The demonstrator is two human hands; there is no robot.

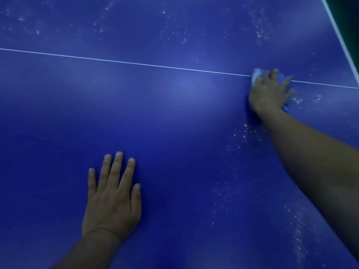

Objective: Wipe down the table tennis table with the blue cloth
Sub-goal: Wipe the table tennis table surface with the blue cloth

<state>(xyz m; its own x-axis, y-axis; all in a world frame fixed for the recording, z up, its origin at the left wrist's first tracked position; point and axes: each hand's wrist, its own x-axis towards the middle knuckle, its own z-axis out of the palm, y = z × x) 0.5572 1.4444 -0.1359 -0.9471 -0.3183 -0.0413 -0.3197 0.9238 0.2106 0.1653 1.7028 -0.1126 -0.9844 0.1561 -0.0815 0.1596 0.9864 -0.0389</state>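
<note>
The blue table tennis table fills the view, crossed by a thin white centre line. My right hand reaches far to the right and presses the blue cloth flat onto the table at the centre line, fingers spread. Only the cloth's pale edge shows past my fingers; most of it is hidden under the palm. My left hand rests flat on the table near the front, fingers straight and holding nothing.
White dust specks lie scattered under my right forearm, at the lower right and across the far half of the table. The table's white side edge runs down the upper right, with dark floor beyond it.
</note>
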